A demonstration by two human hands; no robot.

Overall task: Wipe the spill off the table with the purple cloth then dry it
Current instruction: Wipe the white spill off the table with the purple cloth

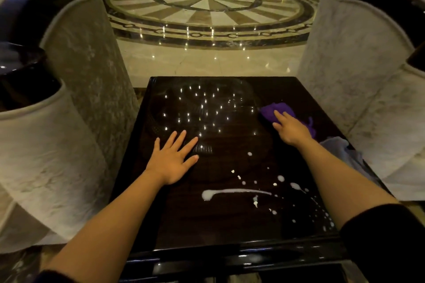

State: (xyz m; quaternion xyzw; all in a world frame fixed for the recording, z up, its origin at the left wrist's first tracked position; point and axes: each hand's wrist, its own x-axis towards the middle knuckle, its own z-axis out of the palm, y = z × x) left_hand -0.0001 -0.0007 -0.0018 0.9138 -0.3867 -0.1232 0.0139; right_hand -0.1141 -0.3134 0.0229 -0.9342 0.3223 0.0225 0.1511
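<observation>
purple cloth [277, 111]: bunched up at the far right of the desk [174, 225], part of it tucked under the hand
right hand [291, 130]: lying on the cloth, fingers mostly straight; can't tell if the grip actually pinches it
left hand [173, 158]: flat on the desk, grip released, fingers spread
spill [230, 192]: white streak and droplets, near side
pale cloth [340, 147]: right edge, half behind the forearm

The right hand [291, 130] covers the near part of the crumpled purple cloth [277, 110], so what's under those fingers is anyone's guess. Just behind its wrist, the pale lavender-grey cloth [338, 146] gets partly blocked by the forearm. Both black sleeves run off the bottom edge. The grey velvet armchairs [76, 57] either side are cropped too.
</observation>
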